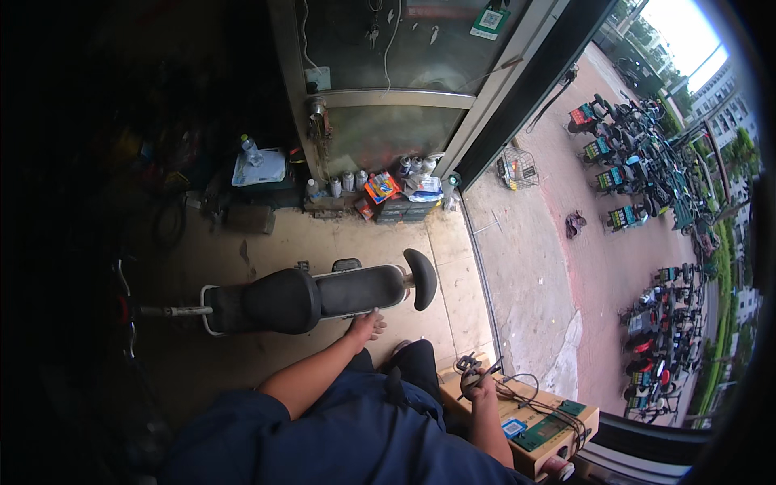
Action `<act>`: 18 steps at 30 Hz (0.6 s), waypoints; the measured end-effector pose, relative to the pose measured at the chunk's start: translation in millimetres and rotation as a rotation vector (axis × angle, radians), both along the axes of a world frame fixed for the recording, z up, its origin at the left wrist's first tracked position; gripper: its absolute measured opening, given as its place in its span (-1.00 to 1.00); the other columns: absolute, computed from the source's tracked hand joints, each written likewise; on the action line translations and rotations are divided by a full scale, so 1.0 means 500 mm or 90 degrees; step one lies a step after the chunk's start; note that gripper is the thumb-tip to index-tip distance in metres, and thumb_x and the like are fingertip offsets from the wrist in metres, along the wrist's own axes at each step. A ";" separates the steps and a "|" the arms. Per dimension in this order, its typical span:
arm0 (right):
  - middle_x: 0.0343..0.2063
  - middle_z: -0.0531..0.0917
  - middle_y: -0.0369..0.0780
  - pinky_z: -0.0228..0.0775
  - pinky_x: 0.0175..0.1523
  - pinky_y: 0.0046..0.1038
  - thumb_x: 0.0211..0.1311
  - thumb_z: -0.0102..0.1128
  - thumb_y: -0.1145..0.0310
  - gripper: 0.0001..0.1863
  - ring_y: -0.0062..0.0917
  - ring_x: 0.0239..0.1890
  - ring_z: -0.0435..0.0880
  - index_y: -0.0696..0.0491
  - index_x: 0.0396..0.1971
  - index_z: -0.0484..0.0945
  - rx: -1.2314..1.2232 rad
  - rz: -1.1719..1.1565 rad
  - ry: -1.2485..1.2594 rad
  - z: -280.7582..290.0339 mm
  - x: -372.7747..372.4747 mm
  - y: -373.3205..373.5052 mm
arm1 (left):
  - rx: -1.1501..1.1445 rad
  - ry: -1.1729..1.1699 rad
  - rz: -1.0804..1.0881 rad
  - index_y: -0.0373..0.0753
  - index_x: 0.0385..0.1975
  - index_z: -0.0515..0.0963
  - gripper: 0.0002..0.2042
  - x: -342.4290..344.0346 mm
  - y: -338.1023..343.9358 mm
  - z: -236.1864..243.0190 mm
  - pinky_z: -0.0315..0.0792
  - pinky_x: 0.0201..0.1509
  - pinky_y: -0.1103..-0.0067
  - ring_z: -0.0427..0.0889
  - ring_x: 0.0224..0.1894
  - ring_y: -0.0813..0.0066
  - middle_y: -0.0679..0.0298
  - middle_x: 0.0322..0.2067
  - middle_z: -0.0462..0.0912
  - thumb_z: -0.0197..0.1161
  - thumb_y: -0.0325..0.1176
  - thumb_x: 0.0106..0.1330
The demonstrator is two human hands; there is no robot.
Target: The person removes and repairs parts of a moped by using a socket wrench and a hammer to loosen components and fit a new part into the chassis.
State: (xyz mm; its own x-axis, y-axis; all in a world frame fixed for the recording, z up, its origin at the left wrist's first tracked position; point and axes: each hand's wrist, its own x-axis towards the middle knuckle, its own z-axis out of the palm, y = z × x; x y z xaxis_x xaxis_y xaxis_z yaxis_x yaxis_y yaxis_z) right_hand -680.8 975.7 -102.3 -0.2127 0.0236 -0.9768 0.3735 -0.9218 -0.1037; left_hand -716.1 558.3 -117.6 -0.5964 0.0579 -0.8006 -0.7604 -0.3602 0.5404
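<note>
My left hand hangs beside the black rear seat of a bicycle-like vehicle with a larger saddle and a curved backrest, its fingers apart and empty. Whether it touches the seat edge I cannot tell. At the lower right, my right hand is closed on a dark object with cables, its exact kind unclear. Directly beside that hand is a tan box with a green panel, coiled cables and a spool-like part at its end.
A glass door stands ahead, with cans, bottles and packets on low boxes at its foot. A bottle stands on a dark surface to the left. Beyond the threshold are a wire basket and rows of parked scooters on paving.
</note>
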 end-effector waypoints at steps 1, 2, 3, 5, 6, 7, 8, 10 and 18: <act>-0.61 0.53 -0.29 0.56 -0.43 -0.45 0.28 0.03 0.41 -0.91 -0.48 -0.59 0.55 0.01 -0.44 0.45 0.037 0.012 -0.042 0.018 -0.059 0.006 | 0.016 -0.008 -0.039 -0.31 0.18 0.47 -0.29 -0.053 0.042 -0.008 0.50 0.06 0.36 0.62 -0.03 0.34 0.13 0.02 0.66 -0.05 0.29 0.44; -0.61 0.53 -0.29 0.57 -0.43 -0.45 0.27 0.03 0.42 -0.91 -0.48 -0.59 0.55 0.00 -0.45 0.45 0.042 0.045 -0.047 0.013 -0.115 0.023 | 0.047 -0.024 0.024 -0.20 0.07 0.53 -0.36 -0.094 0.079 -0.028 0.43 -0.33 0.55 0.51 -0.41 0.59 0.30 -0.18 0.69 0.02 0.31 0.39; -0.61 0.53 -0.30 0.57 -0.42 -0.45 0.25 0.03 0.43 -0.92 -0.48 -0.59 0.55 0.00 -0.45 0.45 0.047 0.089 -0.057 -0.003 -0.169 0.044 | 0.047 -0.030 0.038 -0.13 0.07 0.54 -0.39 -0.126 0.109 -0.067 0.43 -0.36 0.53 0.51 -0.42 0.56 0.30 -0.18 0.68 0.02 0.30 0.39; -0.60 0.57 -0.28 0.59 -0.42 -0.44 0.24 0.02 0.43 -0.92 -0.45 -0.57 0.59 0.00 -0.44 0.47 0.006 0.157 -0.079 -0.007 -0.271 0.068 | -0.040 -0.031 0.120 -0.10 0.10 0.53 -0.41 -0.183 0.171 -0.111 0.43 -0.42 0.50 0.49 -0.47 0.53 0.29 -0.22 0.66 0.00 0.29 0.40; -0.60 0.57 -0.28 0.59 -0.42 -0.45 0.25 0.02 0.41 -0.92 -0.44 -0.56 0.60 0.00 -0.44 0.47 0.015 0.157 -0.084 -0.017 -0.313 0.085 | -0.055 -0.052 0.120 -0.10 0.15 0.51 -0.41 -0.202 0.186 -0.116 0.46 -0.34 0.46 0.54 -0.39 0.48 0.26 -0.16 0.66 -0.02 0.27 0.42; -0.60 0.58 -0.28 0.59 -0.43 -0.45 0.26 0.02 0.39 -0.91 -0.44 -0.56 0.61 0.01 -0.44 0.47 0.024 0.149 -0.088 -0.034 -0.347 0.110 | -0.069 -0.073 0.111 -0.09 0.19 0.49 -0.41 -0.221 0.202 -0.103 0.50 -0.25 0.43 0.58 -0.31 0.42 0.23 -0.11 0.66 -0.04 0.26 0.44; -0.59 0.58 -0.28 0.60 -0.43 -0.45 0.27 0.02 0.38 -0.89 -0.43 -0.56 0.61 0.01 -0.45 0.47 -0.019 0.202 -0.104 -0.056 -0.392 0.139 | -0.086 -0.092 0.113 -0.08 0.24 0.47 -0.41 -0.244 0.209 -0.101 0.53 -0.17 0.39 0.63 -0.23 0.36 0.20 -0.05 0.66 -0.06 0.24 0.45; -0.60 0.57 -0.27 0.61 -0.40 -0.44 0.30 0.00 0.35 -0.85 -0.42 -0.57 0.60 0.02 -0.47 0.46 -0.033 0.293 -0.139 -0.076 -0.489 0.170 | -0.070 0.042 0.134 -0.15 0.39 0.32 -0.39 -0.255 0.221 -0.159 0.28 0.35 0.45 0.38 0.33 0.34 0.16 0.30 0.45 -0.17 0.14 0.53; -0.51 0.54 -0.18 0.50 -0.24 -0.34 0.37 -0.01 0.24 -0.74 -0.35 -0.42 0.57 0.09 -0.45 0.48 0.093 0.697 0.120 -0.134 -0.822 0.215 | 0.159 -0.038 0.429 -0.31 0.41 0.21 -0.44 -0.330 0.206 0.019 0.21 0.44 0.55 0.34 0.35 0.43 0.21 0.32 0.37 -0.18 -0.04 0.59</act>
